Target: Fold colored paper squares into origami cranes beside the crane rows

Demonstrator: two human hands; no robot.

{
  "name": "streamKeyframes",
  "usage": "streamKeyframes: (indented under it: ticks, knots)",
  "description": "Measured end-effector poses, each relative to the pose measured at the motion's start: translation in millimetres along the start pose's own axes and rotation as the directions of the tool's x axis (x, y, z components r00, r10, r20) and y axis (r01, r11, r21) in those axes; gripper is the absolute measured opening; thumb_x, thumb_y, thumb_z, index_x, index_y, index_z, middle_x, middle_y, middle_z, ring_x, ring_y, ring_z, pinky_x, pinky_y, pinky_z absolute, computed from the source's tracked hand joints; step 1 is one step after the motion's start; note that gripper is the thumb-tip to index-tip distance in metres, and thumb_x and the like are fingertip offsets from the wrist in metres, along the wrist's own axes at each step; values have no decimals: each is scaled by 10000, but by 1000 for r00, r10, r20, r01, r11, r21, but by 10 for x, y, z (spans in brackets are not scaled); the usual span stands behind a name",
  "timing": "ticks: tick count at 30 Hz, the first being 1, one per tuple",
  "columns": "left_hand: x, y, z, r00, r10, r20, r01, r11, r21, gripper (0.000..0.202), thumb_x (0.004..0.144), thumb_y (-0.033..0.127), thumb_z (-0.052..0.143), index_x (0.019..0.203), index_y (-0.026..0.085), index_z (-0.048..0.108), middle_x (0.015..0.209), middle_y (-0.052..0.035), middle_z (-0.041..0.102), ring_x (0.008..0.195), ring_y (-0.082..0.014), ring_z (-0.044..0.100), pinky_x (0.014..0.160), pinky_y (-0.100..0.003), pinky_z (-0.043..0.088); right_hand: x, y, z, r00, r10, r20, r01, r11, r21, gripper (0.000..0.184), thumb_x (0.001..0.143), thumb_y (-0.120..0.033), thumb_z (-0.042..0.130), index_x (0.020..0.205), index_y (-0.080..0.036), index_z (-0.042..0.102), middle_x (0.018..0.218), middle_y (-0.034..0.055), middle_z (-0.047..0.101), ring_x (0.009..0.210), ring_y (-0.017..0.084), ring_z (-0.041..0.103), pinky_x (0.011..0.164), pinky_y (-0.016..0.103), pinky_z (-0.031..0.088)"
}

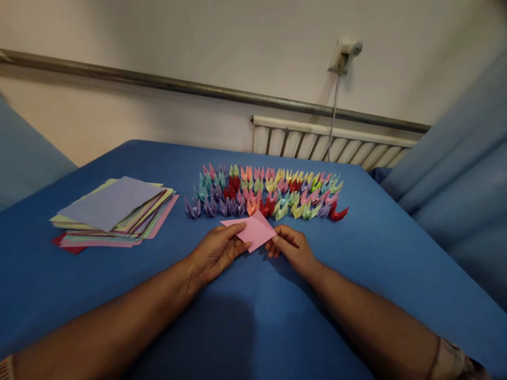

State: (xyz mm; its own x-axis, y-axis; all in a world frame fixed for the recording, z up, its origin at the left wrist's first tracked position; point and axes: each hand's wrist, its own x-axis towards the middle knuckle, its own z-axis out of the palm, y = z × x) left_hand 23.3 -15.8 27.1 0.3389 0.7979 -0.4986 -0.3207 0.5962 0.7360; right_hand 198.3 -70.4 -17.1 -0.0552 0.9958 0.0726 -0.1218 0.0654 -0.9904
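Note:
A pink sheet of origami paper [255,232], folded into a smaller pointed shape, is held between both hands just above the blue surface. My left hand [219,250] pinches its left side with the thumb on top. At its right corner, my right hand [293,248] grips with thumb and fingertips. Right behind the paper stand rows of folded paper cranes [259,192] in purple, red, pink, yellow, green and blue. The fingers under the paper are partly hidden.
On the left lies an uneven stack of coloured paper sheets [111,203], lavender on top. The blue-covered table [158,327] reaches toward a wall with a metal rail [190,87], a radiator [317,126] and a plugged-in cord [336,100]. Blue curtains [463,158] hang at the right.

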Motion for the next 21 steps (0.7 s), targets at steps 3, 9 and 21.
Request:
streamKeyframes:
  ticks: [3,9,21]
  knots:
    - [-16,7,18,1000,8,6,-8,1000,7,117,867,45,566,925,60,666,770,-78,712,581,-115,660,541,-178,584,2,0,-4,1000,-15,-3,15,1000,-23,306,826,-488,613,806,-183,600,690,6,641,552,116,590,538,250,466]
    - [-43,-19,1,999,43,29,-46,991,126,155,858,108,607,990,72,679,810,-92,727,619,-136,676,537,-190,578,-16,-10,16,998,-47,-28,44,993,-112,210,796,-367,649,897,-189,598,698,-23,607,617,130,582,566,248,448]
    - [-72,-172,-28,956,62,286,-198,857,476,310,813,368,664,968,109,737,797,-62,725,644,-121,624,584,-191,496,-9,100,29,984,-138,-110,112,970,-217,413,724,-254,698,1122,-241,588,973,24,634,800,154,613,711,281,500]
